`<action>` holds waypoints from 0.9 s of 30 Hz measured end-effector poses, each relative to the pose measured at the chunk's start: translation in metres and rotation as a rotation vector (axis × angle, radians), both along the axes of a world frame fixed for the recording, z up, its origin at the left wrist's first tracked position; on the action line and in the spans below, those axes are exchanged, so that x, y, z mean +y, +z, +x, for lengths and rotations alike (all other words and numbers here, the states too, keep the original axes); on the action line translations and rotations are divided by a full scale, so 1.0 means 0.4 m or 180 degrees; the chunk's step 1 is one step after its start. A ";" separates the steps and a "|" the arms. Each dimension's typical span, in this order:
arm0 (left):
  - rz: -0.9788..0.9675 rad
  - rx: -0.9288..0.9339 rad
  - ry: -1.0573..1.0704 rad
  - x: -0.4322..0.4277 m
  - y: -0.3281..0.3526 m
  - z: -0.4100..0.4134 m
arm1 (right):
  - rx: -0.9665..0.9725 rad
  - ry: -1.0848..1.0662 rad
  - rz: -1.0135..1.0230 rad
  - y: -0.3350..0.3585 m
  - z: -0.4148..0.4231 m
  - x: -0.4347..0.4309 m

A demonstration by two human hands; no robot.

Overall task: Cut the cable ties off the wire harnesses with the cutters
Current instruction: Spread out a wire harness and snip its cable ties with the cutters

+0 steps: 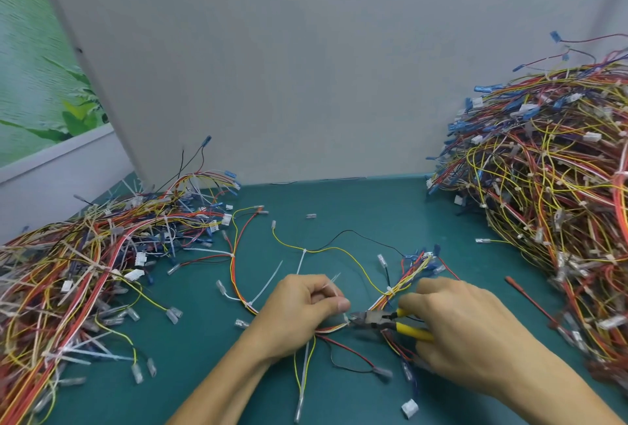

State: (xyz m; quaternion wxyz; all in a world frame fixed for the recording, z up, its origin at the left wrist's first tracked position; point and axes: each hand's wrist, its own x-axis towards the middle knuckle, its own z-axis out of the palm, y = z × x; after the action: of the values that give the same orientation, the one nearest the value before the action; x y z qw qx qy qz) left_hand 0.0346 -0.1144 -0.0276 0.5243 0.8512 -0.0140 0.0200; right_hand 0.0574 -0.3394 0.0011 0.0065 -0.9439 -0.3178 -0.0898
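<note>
My left hand (302, 305) grips the wire harness (404, 283) at the near middle of the worktop (339, 207), fingers curled round the bundle. My right hand (465, 326) grips the yellow handles of the cutters (390, 321). The cutters lie roughly left-to-right, nose pointing left. The cable tie (346, 318) sits on the harness just beside my left thumb, at the cutter nose. In my judgement, the cut falls to the right hand.
</note>
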 end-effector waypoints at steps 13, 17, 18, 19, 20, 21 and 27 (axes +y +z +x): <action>-0.0164 0.0142 -0.0170 0.000 0.003 0.000 | -0.0604 0.0289 -0.0202 0.006 0.001 0.002; -0.0200 0.0168 -0.0188 -0.001 0.002 0.001 | -0.0728 0.0365 0.0048 -0.017 0.008 0.008; -0.0207 0.0172 -0.0198 -0.002 0.002 0.002 | -0.0709 0.0388 0.0087 -0.017 0.007 0.011; -0.0216 0.0172 -0.0204 -0.002 0.002 0.002 | -0.0716 0.0412 0.0119 -0.021 0.008 0.012; -0.0216 0.0172 -0.0200 -0.003 0.002 0.002 | -0.0698 0.0415 0.0140 -0.026 0.007 0.011; -0.0204 0.0169 -0.0186 -0.003 0.002 0.002 | -0.0676 0.0398 0.0158 -0.029 0.007 0.011; -0.0271 0.0133 -0.0018 -0.010 0.000 0.000 | -0.0167 0.0387 -0.0047 -0.023 0.015 0.013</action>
State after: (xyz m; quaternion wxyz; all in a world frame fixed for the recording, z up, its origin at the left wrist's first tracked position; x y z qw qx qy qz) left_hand 0.0347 -0.1182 -0.0276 0.5603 0.8283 -0.0046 0.0013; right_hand 0.0633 -0.3342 -0.0083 -0.0033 -0.9202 -0.3752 -0.1115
